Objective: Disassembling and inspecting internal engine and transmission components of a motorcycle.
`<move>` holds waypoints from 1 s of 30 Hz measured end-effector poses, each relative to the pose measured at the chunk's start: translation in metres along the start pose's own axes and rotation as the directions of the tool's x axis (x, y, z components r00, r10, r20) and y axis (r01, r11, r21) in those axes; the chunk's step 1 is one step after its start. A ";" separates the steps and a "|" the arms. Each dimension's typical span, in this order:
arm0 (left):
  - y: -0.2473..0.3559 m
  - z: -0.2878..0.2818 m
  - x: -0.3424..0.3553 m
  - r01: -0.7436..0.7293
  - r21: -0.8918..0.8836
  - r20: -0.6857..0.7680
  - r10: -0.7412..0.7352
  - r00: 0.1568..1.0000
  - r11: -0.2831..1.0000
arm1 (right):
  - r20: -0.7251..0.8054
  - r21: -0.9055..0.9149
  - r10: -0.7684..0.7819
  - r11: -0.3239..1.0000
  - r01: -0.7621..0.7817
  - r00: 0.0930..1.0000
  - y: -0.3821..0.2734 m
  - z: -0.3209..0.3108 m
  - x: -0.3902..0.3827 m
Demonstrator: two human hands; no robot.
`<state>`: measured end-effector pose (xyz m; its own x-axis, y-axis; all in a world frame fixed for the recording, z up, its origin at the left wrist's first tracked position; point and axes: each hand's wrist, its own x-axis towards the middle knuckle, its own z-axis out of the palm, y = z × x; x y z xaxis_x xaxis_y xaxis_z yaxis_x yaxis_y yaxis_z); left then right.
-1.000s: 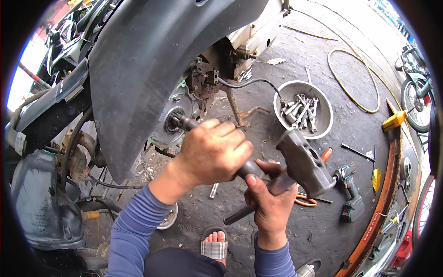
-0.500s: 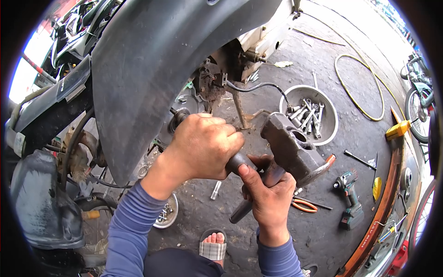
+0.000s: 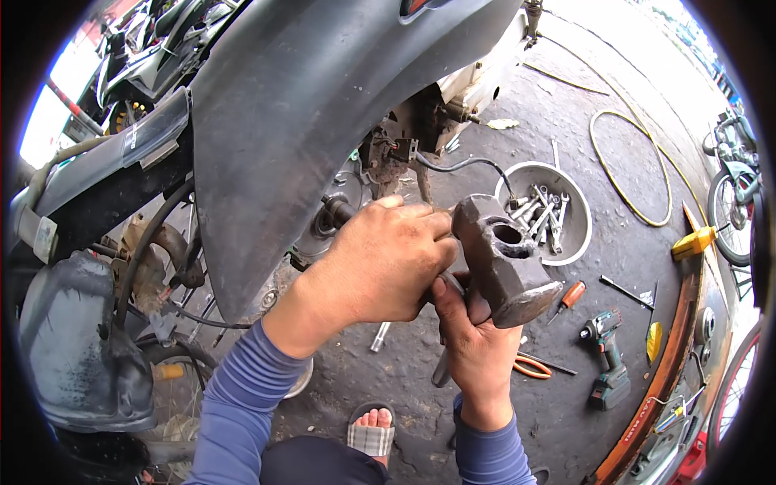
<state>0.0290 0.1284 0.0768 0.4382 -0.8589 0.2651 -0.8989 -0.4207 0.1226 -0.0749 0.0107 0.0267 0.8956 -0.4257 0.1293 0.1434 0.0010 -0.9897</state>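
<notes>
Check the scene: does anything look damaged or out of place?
The hammer head looks worn, its lower edge scuffed bright. An orange-handled screwdriver, pliers and a cordless driver lie loose on the floor, while wrenches sit together in the bowl.

Pale lettering on the orange rail, small light marking on the dark panel
</notes>
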 end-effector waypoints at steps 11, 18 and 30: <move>-0.010 0.010 -0.005 -0.172 0.229 -0.405 0.254 0.878 0.958 | -0.069 0.205 0.062 0.978 -0.047 0.996 0.003 -0.022 -0.020; -0.011 0.024 -0.005 -0.124 0.310 -0.539 0.282 0.794 0.943 | 0.007 0.656 0.271 0.725 -0.209 0.962 0.014 -0.004 -0.052; -0.008 0.021 -0.006 -0.124 0.319 -0.513 0.281 0.811 0.940 | -0.518 0.572 -0.220 0.629 0.526 0.827 -0.025 -0.159 -0.062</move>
<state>0.0336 0.1308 0.0537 0.0994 -0.6651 0.7401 -0.8970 -0.3818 -0.2226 -0.2004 -0.1068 0.0333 0.4908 -0.8206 0.2928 0.8023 0.2946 -0.5191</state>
